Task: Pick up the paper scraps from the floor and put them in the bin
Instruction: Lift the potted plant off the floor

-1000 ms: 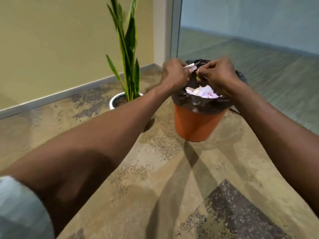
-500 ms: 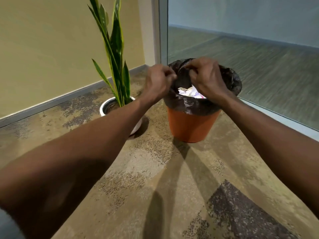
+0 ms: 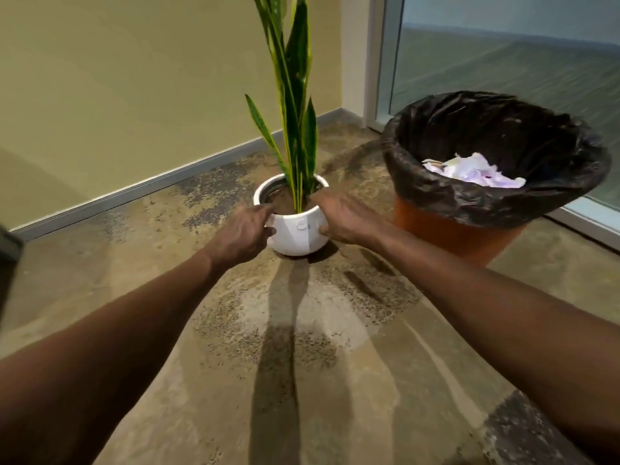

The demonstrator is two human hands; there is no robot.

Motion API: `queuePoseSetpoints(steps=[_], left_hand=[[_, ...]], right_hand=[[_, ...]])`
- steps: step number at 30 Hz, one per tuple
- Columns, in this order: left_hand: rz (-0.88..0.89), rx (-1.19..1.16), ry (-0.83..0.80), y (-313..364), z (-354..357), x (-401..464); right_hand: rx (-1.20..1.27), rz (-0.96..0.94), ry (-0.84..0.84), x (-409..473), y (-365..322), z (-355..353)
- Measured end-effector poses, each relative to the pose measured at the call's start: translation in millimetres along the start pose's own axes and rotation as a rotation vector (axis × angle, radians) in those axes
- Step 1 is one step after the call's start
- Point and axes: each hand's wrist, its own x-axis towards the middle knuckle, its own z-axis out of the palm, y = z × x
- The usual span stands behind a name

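My left hand (image 3: pixel 242 230) and right hand (image 3: pixel 340 217) cupping opposite sides of the round white ceramic plant pot (image 3: pixel 297 229) (fingers curled against it), crumpled white paper scraps (image 3: pixel 473 171) inside the black-lined orange plastic bin (image 3: pixel 469 209) beyond my right hand, mottled brown floor (image 3: pixel 302 364) beneath

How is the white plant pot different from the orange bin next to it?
The white pot is smaller and rounder; the orange bin is bigger with sloping sides. The pot holds soil and a tall green plant; the bin has a black bag and paper scraps. The left hand and right hand hold the pot, not the bin. Both stand upright on the floor.
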Motion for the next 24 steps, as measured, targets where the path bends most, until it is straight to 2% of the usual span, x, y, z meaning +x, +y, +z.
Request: queuePoseSetpoints(steps=[4,9,15,20,24], left_hand=[[0.077,-0.006,-0.106,7.3,12.0,9.0],[0.106,0.069,-0.035,10.3,26.4,21.4],[0.085,0.06,-0.03,7.9,36.6,32.0],[0.081,0.06,-0.159,2.3,34.3,46.8],[0.109,0.109,-0.155,1.5,38.9,48.8]], right_hand=[[-0.088,-0.067,-0.059,26.3,3.7,31.3],[-0.17,-0.129,-0.046,40.7,13.7,54.4],[-0.238,-0.206,-0.123,46.2,25.1,52.8],[-0.176,-0.165,-0.113,49.1,26.7,52.2],[-0.111,-0.097,-0.084,44.9,20.1,59.9]])
